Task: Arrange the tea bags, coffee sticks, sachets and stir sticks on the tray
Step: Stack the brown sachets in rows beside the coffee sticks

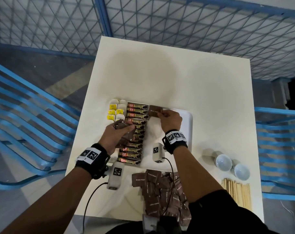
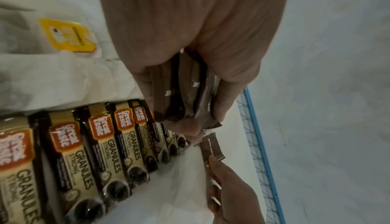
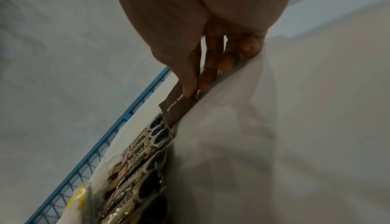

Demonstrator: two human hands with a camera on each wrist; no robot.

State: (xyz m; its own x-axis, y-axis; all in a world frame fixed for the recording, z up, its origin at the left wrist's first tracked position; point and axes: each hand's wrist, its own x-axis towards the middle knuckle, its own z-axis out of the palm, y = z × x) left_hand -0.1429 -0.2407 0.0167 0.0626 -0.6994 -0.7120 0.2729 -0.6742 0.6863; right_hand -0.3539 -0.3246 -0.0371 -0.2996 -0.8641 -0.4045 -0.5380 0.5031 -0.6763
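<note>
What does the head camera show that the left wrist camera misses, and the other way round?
Only the head view shows the loose pile of brown sugar sachets, the stir sticks and two white bowls near the table's front edge. Only the left wrist view shows the left hand from close up, gripping a bundle of sachets edge-on. Both show the coffee sticks in a row on the tray and the right hand pinching a single sachet.

A café-like seating corner or a staged test area is suggested; which one cannot be told. A small white table point(image 1: 168, 78) is flanked by blue slatted chairs point(image 1: 30, 115) and closed in by a blue wire-mesh fence point(image 1: 194, 19). Bulk hot-drink supplies are laid out on the table
</note>
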